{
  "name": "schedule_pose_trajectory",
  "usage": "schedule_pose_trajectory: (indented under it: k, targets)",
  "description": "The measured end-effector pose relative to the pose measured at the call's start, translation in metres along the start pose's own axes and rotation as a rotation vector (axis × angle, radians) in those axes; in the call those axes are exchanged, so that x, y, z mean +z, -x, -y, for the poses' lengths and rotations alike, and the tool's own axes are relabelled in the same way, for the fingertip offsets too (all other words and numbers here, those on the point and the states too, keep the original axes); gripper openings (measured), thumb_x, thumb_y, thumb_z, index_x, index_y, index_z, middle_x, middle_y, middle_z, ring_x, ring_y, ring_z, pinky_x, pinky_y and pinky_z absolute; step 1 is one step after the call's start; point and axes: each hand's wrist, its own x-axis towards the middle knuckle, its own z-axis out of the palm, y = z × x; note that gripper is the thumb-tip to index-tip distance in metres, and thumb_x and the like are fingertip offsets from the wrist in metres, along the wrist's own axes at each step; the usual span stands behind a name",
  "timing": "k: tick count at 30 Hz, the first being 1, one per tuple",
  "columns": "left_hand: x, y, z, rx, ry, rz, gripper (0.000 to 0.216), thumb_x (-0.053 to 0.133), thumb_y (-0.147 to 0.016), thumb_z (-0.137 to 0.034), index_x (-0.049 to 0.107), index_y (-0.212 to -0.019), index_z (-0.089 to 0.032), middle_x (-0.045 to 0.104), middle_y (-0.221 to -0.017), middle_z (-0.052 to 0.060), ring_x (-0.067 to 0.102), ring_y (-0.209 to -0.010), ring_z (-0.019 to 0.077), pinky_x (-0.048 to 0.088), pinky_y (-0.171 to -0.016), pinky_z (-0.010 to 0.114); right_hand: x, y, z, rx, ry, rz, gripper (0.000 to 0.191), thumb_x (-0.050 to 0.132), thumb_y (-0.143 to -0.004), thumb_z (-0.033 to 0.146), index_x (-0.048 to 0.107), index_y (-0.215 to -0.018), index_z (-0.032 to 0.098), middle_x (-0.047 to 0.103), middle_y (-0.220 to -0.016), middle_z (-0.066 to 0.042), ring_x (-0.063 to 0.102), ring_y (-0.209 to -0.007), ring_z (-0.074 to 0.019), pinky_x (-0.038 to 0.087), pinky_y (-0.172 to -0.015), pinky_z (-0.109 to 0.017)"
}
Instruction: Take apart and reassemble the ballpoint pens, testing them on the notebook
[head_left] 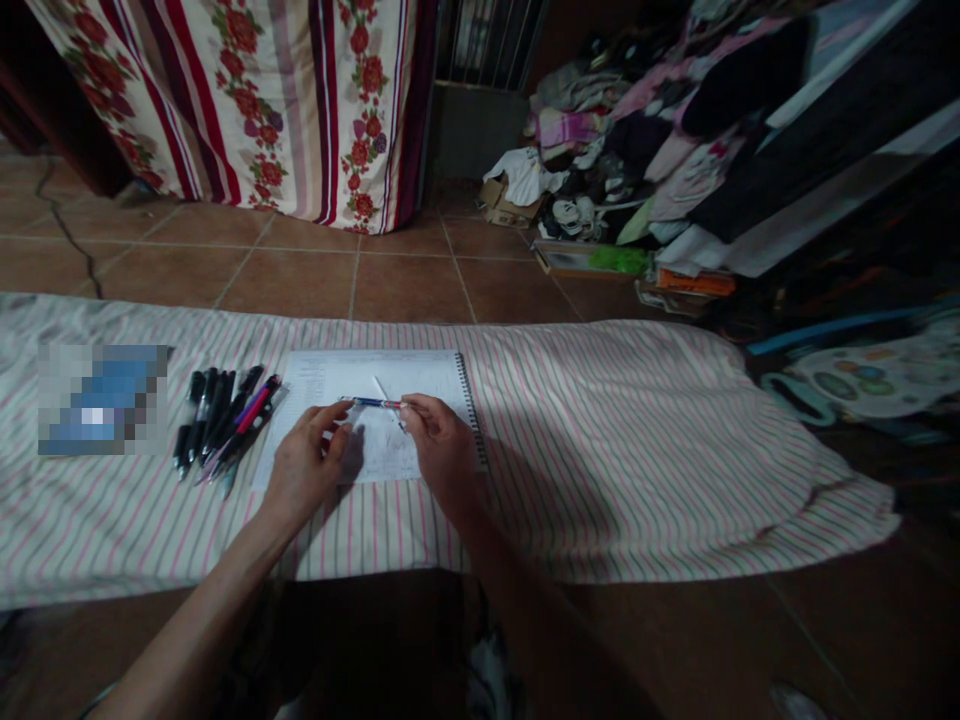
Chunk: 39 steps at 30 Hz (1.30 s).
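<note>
A slim pen with dark blue, white and red parts (369, 402) is held level above the notebook. My right hand (442, 445) pinches its right end between thumb and fingers. At the pen's left end are the fingertips of my left hand (307, 460), whose thumb stands apart below them. Beneath both hands lies an open spiral notebook (311, 372) with writing on its page and its coil on the right. A thin white stick-like piece (379, 385) rests on the paper behind the pen. Small dark marks or bits near my right fingertips are too small to tell.
Several pens (217, 415), mostly black with one pink and one purple, lie left of the notebook. Farther left is a blurred-out blue object (112, 400). A striped cloth (637, 450) covers the low surface. Beyond the tiled floor are a flowered curtain (300, 110) and heaped clothes (600, 140).
</note>
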Motion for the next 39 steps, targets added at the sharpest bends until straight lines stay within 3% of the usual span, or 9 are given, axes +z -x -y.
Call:
schedule_pose_trajectory:
  k: [5,9,14,25,39]
  targets:
    - [0.005,0.002,0.0,-0.004,0.048,0.104,0.04,0.044,-0.085,-0.033,0.055,-0.121,-0.02,0.066,-0.1,0.007,0.063,-0.071,0.0152,0.053,-0.069,0.031,0.006,0.004,0.001,-0.155,0.166,0.086,0.013,0.054,-0.085,0.022,0.065,-0.092,0.021,0.07,-0.088,-0.004,0.066,-0.083,-0.0149,0.051,-0.077,-0.027]
    - [0.003,0.001,-0.002,0.054,-0.036,0.098,0.039,0.041,-0.086,-0.031,0.057,-0.119,-0.017,0.065,-0.101,0.009,0.063,-0.081,0.0181,0.052,-0.076,0.034,0.007,0.008,0.006,-0.274,0.385,0.253,0.012,0.054,-0.087,0.022,0.065,-0.093,0.02,0.069,-0.09,-0.005,0.062,-0.087,-0.0171,0.048,-0.08,-0.029]
    - [0.002,0.001,-0.001,0.133,-0.152,0.099,0.037,0.04,-0.088,-0.032,0.063,-0.111,-0.015,0.062,-0.103,0.011,0.06,-0.093,0.0218,0.049,-0.086,0.037,0.007,0.014,0.012,-0.297,0.6,0.378,0.012,0.056,-0.086,0.022,0.064,-0.095,0.019,0.068,-0.092,-0.005,0.058,-0.091,-0.0201,0.046,-0.078,-0.03]
    - [0.006,0.003,0.005,0.269,-0.262,0.056,0.035,0.04,-0.089,-0.029,0.064,-0.11,-0.015,0.061,-0.102,0.012,0.055,-0.095,0.0251,0.047,-0.087,0.043,0.008,0.018,0.007,-0.318,0.673,0.43,0.013,0.054,-0.088,0.022,0.062,-0.096,0.018,0.066,-0.09,-0.006,0.056,-0.089,-0.0198,0.044,-0.076,-0.031]
    - [0.009,0.003,0.01,0.29,-0.302,0.016,0.032,0.043,-0.089,-0.027,0.066,-0.107,-0.015,0.061,-0.112,0.014,0.055,-0.101,0.0259,0.048,-0.089,0.042,0.006,0.021,0.011,-0.31,0.671,0.456,0.013,0.051,-0.089,0.021,0.061,-0.096,0.017,0.064,-0.092,-0.006,0.055,-0.093,-0.0188,0.043,-0.078,-0.03]
